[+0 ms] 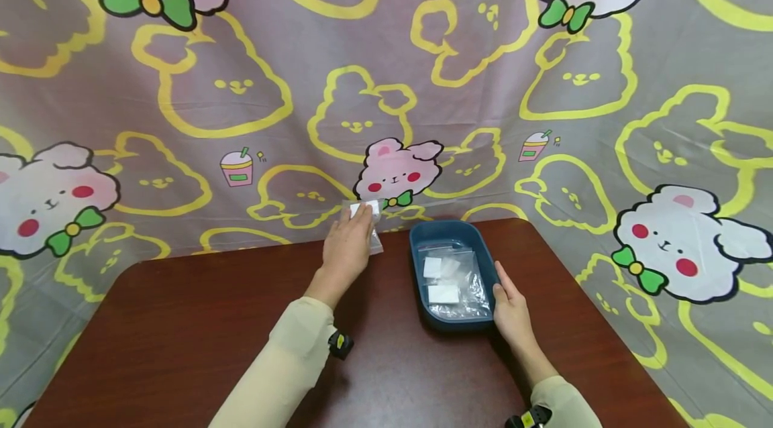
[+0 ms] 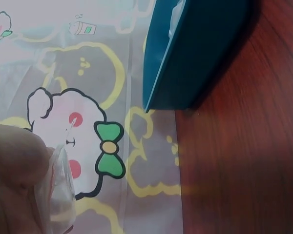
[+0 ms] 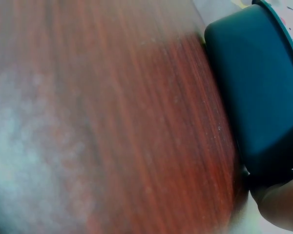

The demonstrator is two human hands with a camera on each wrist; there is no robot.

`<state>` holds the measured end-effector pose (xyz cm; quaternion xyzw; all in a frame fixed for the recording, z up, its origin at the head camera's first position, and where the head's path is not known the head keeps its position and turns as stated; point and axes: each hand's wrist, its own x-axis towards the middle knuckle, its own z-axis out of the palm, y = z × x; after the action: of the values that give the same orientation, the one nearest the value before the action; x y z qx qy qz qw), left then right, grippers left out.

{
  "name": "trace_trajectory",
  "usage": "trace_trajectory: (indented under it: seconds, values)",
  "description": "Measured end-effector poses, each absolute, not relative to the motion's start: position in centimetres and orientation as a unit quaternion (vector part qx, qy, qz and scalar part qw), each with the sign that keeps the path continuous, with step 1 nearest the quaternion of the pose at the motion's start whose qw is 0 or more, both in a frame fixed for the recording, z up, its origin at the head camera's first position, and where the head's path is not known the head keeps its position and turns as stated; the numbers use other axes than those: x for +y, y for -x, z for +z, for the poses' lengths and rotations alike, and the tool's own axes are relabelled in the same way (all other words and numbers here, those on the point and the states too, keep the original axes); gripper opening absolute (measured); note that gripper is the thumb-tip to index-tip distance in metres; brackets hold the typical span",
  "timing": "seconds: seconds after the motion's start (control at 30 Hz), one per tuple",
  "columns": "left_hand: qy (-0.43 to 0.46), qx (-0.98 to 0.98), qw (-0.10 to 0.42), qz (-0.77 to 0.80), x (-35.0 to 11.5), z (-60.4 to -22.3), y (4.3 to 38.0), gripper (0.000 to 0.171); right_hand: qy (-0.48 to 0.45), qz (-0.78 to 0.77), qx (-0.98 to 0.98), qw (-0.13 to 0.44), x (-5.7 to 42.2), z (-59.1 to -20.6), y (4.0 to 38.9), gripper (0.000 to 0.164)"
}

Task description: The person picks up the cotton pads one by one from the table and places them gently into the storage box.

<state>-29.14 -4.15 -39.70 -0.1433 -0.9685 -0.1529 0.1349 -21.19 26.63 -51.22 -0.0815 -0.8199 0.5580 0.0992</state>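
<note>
My left hand (image 1: 348, 247) grips a clear plastic bag (image 1: 376, 241) with a white piece in it, above the table's far edge. In the left wrist view, the clear plastic (image 2: 61, 195) sticks out beside the fingers. To the right stands a dark blue plastic bin (image 1: 425, 300), holding clear bags (image 1: 468, 280) with white pieces (image 1: 443, 294) inside. Against the bin's right side rests my right hand (image 1: 513, 310), its fingers straight along the outer wall and thumb at the rim. The right wrist view shows the bin's outer wall (image 3: 259, 92) with a digit (image 3: 283, 202) close to it.
The brown wooden table (image 1: 199, 327) has rounded far corners. A grey curtain (image 1: 302, 32) with cartoon animals hangs close behind its far edge and along the right side. Both wrists wear small black cameras, the left one (image 1: 341, 344) on a pale sleeve.
</note>
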Motion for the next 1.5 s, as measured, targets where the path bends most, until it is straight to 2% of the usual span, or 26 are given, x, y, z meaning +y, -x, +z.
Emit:
trace_trajectory:
  seconds: [0.23, 0.67, 1.13, 1.5]
  values:
    - [0.151, -0.968, 0.136, -0.148, -2.6, -40.0, 28.9, 0.043, 0.078, 0.562, -0.818, 0.094, 26.7, -51.3, 21.2, 0.052]
    - [0.172, -0.971, 0.094, -0.137, 1.8, -39.4, 28.7, 0.046, 0.079, 0.56, -0.818, 0.102, 26.3, -51.1, 21.4, 0.051]
    - [0.197, -0.967, 0.098, -0.129, 5.5, -39.1, 28.0, 0.045, 0.076, 0.558, -0.82, 0.101, 26.3, -51.0, 21.3, 0.051]
    - [0.216, -0.966, 0.076, -0.116, 8.1, -39.4, 27.8, 0.047, 0.08, 0.556, -0.82, 0.105, 26.5, -51.1, 21.1, 0.051]
